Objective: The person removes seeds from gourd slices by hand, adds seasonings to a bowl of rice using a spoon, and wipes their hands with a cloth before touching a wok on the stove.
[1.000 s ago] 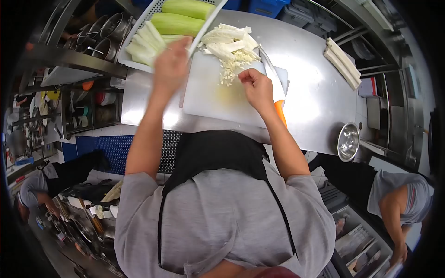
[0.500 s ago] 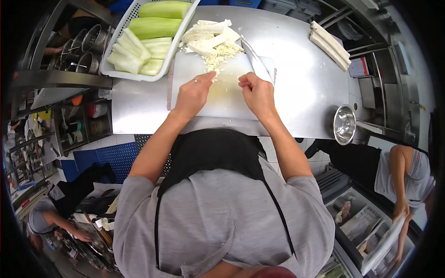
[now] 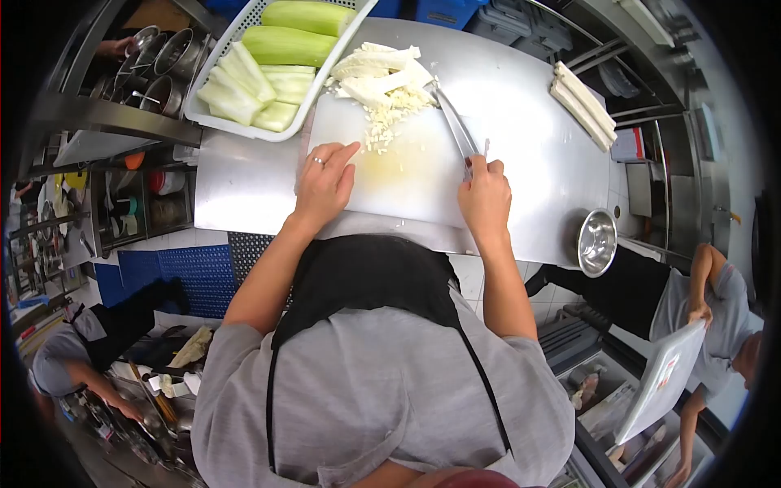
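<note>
My right hand (image 3: 486,195) is closed around the handle end of a kitchen knife (image 3: 457,122), whose blade points away from me along the right side of the white cutting board (image 3: 423,183). At the board's left edge, my left hand (image 3: 325,183) is open, a ring on one finger and nothing in it. Just beyond its fingertips lie finely chopped pale bits (image 3: 381,134). Larger pale, peeled strips (image 3: 378,69) are heaped behind them at the far edge of the board.
A white perforated basket (image 3: 285,134) of peeled green vegetables (image 3: 289,46) stands far left. Long pale sticks (image 3: 583,106) lie far right on the steel table (image 3: 529,122). A metal bowl (image 3: 597,242) sits at its near right corner. Co-workers are on both sides, one holding a white lid (image 3: 663,378).
My right hand has moved right and nearer me, from a pinch over the board onto the knife handle. My left hand has drawn back from the chopped bits and opened.
</note>
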A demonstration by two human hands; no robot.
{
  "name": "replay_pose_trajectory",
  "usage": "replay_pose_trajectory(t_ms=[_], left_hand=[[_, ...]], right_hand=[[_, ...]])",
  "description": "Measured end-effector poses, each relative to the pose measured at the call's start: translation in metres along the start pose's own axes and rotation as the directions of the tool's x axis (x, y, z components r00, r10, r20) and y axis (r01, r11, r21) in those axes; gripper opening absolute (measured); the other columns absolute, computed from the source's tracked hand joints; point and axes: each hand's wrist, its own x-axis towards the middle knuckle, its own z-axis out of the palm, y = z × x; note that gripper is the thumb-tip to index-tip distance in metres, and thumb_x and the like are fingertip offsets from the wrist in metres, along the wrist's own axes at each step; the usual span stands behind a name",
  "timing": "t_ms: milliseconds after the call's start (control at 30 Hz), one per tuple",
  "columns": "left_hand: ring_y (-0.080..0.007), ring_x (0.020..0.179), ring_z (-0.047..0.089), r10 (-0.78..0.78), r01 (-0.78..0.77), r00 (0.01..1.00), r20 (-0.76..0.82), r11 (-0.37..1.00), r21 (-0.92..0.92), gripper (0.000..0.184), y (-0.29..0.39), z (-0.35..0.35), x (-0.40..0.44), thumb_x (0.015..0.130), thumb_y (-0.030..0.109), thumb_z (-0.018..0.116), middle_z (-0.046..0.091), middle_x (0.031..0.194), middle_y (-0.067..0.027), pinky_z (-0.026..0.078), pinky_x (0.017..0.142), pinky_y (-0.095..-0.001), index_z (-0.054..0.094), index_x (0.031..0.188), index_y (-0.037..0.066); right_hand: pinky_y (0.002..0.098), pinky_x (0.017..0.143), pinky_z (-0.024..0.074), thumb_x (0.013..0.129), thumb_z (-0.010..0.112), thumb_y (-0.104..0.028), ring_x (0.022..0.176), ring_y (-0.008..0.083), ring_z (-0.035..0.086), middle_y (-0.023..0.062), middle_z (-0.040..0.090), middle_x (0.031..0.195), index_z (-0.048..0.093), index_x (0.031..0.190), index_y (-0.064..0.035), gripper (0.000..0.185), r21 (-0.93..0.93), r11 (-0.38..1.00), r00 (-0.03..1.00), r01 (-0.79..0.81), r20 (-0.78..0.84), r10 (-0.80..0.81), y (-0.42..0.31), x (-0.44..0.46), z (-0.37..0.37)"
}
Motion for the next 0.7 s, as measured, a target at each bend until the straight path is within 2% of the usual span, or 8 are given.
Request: replay_pose_trajectory(t_ms=[100,200,300,500,567,700], left_hand=[[-0.0322,0.092,0.061,-0.031,0.031,0.999,-0.036,0.999,0.011,0.04,-0.002,-0.005,-0.012,0.079,-0.004,0.066,0.063,0.103,-0.0142,0.05,0.082,-0.0401,0.066,0.118,0.003],[-0.0319,0.091,0.061,-0.06,0.061,0.993,-0.099,0.998,0.008,0.04,-0.002,-0.01,-0.024,0.078,-0.005,0.066,0.063,0.103,-0.0142,0.051,0.08,-0.0396,0.066,0.117,0.003],[-0.0318,0.089,0.061,-0.077,0.08,0.982,-0.172,0.997,0.013,0.039,-0.001,-0.011,-0.027,0.078,-0.005,0.066,0.063,0.102,-0.0146,0.052,0.078,-0.0392,0.066,0.116,0.003],[-0.0327,0.09,0.061,-0.101,0.116,0.968,-0.231,0.992,0.055,0.036,-0.01,-0.017,-0.028,0.08,-0.004,0.066,0.063,0.103,-0.0157,0.052,0.079,-0.0395,0.066,0.115,0.002],[-0.0332,0.09,0.061,-0.116,0.134,0.966,-0.23,0.989,0.067,0.036,-0.016,-0.016,-0.028,0.08,-0.003,0.066,0.063,0.103,-0.016,0.052,0.079,-0.0398,0.066,0.116,0.002],[-0.0335,0.091,0.061,-0.14,0.158,0.962,-0.235,0.986,0.056,0.036,-0.017,-0.016,-0.026,0.08,-0.003,0.065,0.063,0.104,-0.0164,0.052,0.079,-0.0401,0.065,0.116,0.002]], right_hand=[[0.049,0.069,0.0533,0.076,0.06,0.0,0.075,0.0396,0.063,0.0206,0.059,0.094,0.064,0.11,-0.0043,0.035,0.092,0.995,0.996,0.039,-0.089,-0.03,0.005,0.002,-0.001],[0.0481,0.071,0.053,0.076,0.058,0.0,0.075,0.0383,0.063,0.0201,0.059,0.093,0.067,0.113,-0.006,0.039,0.114,0.993,0.992,0.036,-0.124,-0.022,0.01,0.031,-0.011],[0.0468,0.073,0.0532,0.076,0.059,-0.002,0.077,0.0375,0.064,0.0198,0.06,0.092,0.069,0.115,-0.0078,0.041,0.108,0.981,0.972,0.163,-0.187,-0.141,0.014,0.094,-0.001],[0.0418,0.081,0.054,0.075,0.059,-0.003,0.084,0.0351,0.067,0.0147,0.067,0.098,0.075,0.103,-0.0078,0.032,0.192,0.87,0.891,0.454,-0.073,-0.448,-0.001,0.206,0.031],[0.0411,0.081,0.054,0.075,0.058,-0.003,0.085,0.034,0.067,0.0119,0.068,0.1,0.075,0.1,-0.0072,0.031,0.259,0.821,0.846,0.509,0.026,-0.533,-0.009,0.218,0.03],[0.0403,0.079,0.0541,0.073,0.058,-0.003,0.084,0.032,0.067,0.0084,0.069,0.1,0.075,0.099,-0.0072,0.032,0.297,0.786,0.802,0.542,0.098,-0.59,-0.017,0.209,0.027]])
